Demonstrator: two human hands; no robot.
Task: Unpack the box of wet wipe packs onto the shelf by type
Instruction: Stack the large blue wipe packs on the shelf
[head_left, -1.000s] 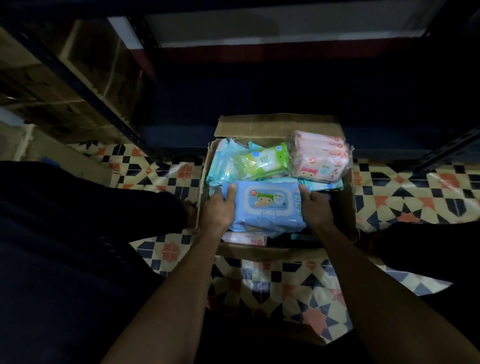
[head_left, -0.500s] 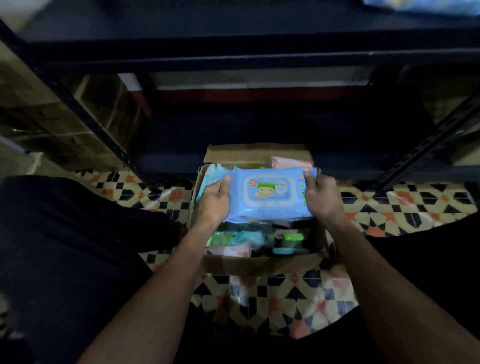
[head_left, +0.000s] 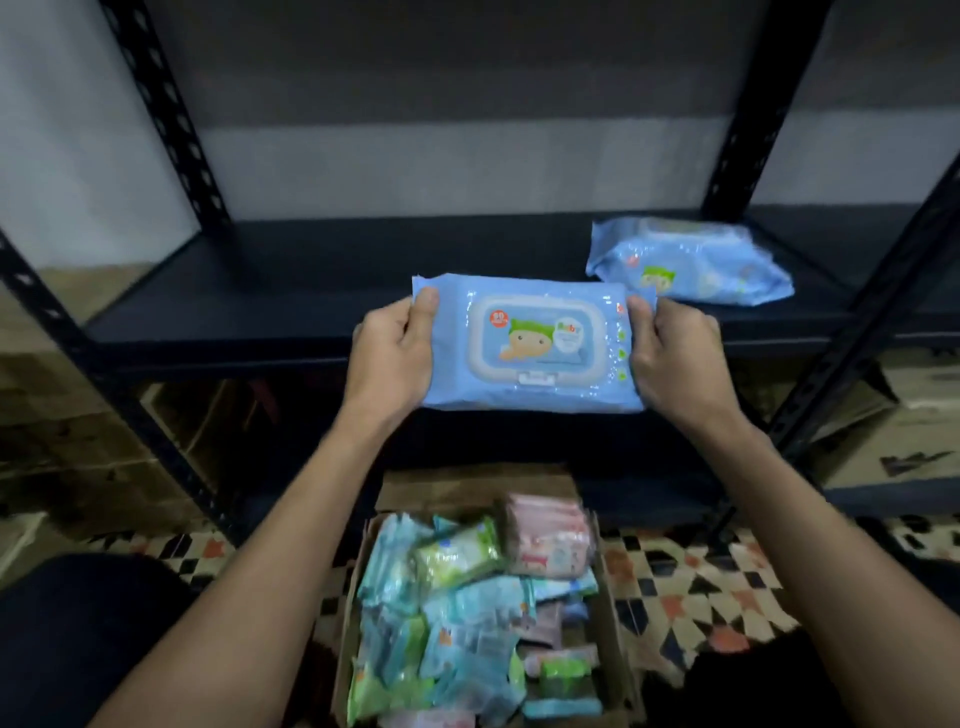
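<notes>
A large blue wet wipe pack (head_left: 535, 343) with a cartoon baby on its lid is held flat in the air at the front edge of the dark shelf (head_left: 291, 296). My left hand (head_left: 389, 358) grips its left end and my right hand (head_left: 675, 358) grips its right end. A matching blue pack (head_left: 691, 267) lies on the shelf to the right. Below, the open cardboard box (head_left: 615, 649) on the floor holds several packs: teal, green and a pink pack (head_left: 550, 540).
Black perforated shelf posts (head_left: 171, 119) rise at left and at right (head_left: 753, 104). A lower shelf board sits behind the box. Patterned floor tiles (head_left: 701, 587) surround the box. A dark-clothed knee (head_left: 88, 639) is at bottom left.
Both hands lifted the blue pack out of the box and up to shelf height. The view tilted up, bringing the shelf and the other blue pack into sight.
</notes>
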